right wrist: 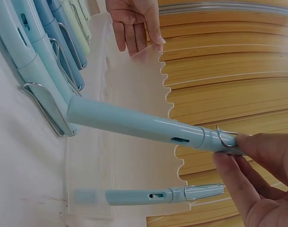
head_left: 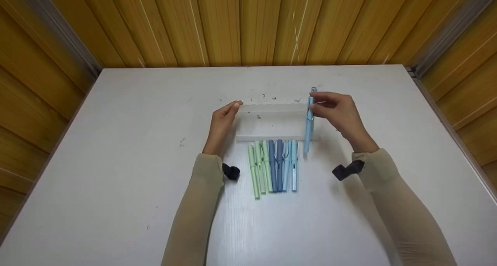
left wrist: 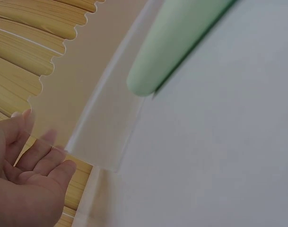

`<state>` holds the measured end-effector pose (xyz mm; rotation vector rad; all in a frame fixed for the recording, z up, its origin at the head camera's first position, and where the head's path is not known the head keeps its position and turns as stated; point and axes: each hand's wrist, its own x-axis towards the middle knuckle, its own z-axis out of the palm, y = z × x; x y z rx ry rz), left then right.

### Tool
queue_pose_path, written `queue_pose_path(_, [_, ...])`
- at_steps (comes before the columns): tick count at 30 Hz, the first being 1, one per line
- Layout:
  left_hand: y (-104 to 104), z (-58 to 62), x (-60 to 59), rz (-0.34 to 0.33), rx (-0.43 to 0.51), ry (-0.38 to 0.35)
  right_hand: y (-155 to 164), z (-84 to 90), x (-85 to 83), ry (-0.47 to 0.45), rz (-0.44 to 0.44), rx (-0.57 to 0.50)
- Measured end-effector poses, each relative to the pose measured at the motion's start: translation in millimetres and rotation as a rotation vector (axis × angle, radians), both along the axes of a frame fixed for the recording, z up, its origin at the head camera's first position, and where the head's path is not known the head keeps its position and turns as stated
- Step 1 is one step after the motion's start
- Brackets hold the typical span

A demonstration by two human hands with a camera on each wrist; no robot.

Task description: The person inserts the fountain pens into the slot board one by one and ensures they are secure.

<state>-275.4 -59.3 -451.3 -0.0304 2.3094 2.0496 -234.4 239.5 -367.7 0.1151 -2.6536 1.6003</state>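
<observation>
Pinching blue pen | right hand raised | left hand gripping rack

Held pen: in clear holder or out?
Out. The right hand pinches the light-blue pen by one end; right wrist view shows it uncovered, in front of the clear holder.

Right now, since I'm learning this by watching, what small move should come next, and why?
Probably lower the held pen into the tray: the right hand pinches it over there, the left hand holds the tray's left end, and another pen already lies at the right end, with space beside it.
</observation>
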Motion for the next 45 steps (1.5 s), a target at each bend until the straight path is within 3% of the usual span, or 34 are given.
queue_pose_path(10, [0.1, -0.1, -0.1, -0.008, -0.014, 0.027, -2.6, 6.2, -6.1, 0.052, -0.051, -0.063])
queue_pose_path(19, [-1.4, -1.8, -0.7, -0.005, -0.020, 0.030, -3.2, 3.9, -10.7, 0.071, -0.078, -0.048])
queue_pose_path(30, [-2.0, -0.9, -0.2, -0.004, -0.017, 0.044, -3.7, -3.4, -14.0, 0.163, -0.068, -0.025])
queue_pose_path(45, [0.6, -1.3, -1.1, -0.003, -0.044, 0.056, 1.4, -16.8, -19.6, 0.088, -0.070, -0.029])
